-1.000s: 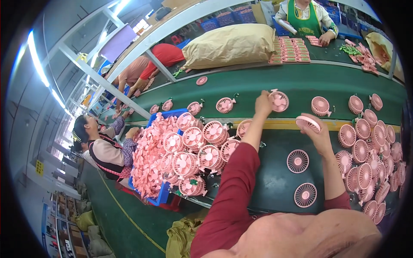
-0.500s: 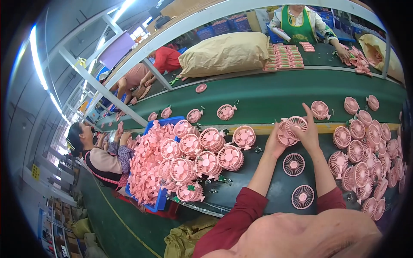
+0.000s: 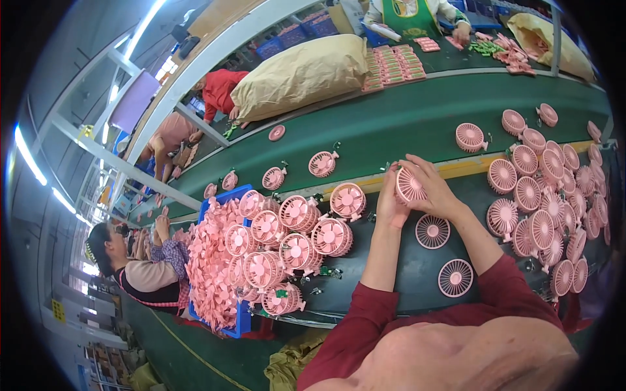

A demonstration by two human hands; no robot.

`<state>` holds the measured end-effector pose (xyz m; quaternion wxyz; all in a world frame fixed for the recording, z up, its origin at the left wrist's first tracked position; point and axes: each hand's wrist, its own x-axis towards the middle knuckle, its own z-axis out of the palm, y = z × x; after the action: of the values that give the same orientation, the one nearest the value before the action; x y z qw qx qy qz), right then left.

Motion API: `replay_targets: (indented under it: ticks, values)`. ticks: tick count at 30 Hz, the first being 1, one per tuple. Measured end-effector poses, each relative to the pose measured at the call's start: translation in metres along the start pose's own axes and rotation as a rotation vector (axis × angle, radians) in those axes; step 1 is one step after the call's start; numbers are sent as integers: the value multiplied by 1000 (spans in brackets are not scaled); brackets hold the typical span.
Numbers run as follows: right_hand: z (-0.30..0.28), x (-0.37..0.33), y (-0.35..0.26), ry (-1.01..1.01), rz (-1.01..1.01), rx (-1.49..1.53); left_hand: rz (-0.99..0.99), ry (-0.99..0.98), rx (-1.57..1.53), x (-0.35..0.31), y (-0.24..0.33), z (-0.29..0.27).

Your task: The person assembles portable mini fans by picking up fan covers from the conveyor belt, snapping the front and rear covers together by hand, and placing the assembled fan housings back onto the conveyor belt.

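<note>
Both of my hands are closed around one pink fan head (image 3: 410, 188), its slatted grille turned toward me. My left hand (image 3: 389, 203) wraps its left and lower side, while my right hand (image 3: 435, 189) presses on it from the right with the fingers over the top. A bit of green circuit board shows by the left fingertips. Two loose round pink grilles, one (image 3: 433, 231) just below my hands and another (image 3: 455, 277) nearer my body, lie flat on the dark worktop (image 3: 407, 287). Left of my forearm are piled open fan housings (image 3: 332, 236) with blades showing.
A blue crate (image 3: 242, 318) heaped with pink fan blades (image 3: 215, 267) stands at the left. Many grilled fans (image 3: 541, 228) are piled at the right. Beyond runs a green conveyor belt (image 3: 391, 124) carrying scattered fans. Co-workers (image 3: 147, 260) sit left and across the belt.
My right hand has brought the grille squarely onto the fan housing, and its fingers have closed over it; before, the two parts overlapped offset. The whole view has also shifted.
</note>
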<state>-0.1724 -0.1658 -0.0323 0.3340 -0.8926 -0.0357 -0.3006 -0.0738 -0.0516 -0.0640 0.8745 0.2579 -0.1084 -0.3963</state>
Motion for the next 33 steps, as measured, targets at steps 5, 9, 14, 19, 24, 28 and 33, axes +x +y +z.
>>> replay_targets:
  ticks: [5,9,14,19,24,28,33]
  values:
    - [7,-5,13,-1,45,160,82,62,70,-13,-3,23]
    - [15,-5,9,32,84,292,299,127,298,-20,-17,42]
    - [24,0,-1,34,122,426,422,181,329,-18,-16,32]
    - [13,-3,-11,125,88,192,171,142,90,-9,-8,27]
    - [33,-12,2,285,59,249,383,137,375,-10,-25,33]
    - [45,4,-4,105,192,1083,884,300,1251,-32,-25,64]
    - [33,-2,-3,-35,328,1133,925,208,1184,-27,-30,64]
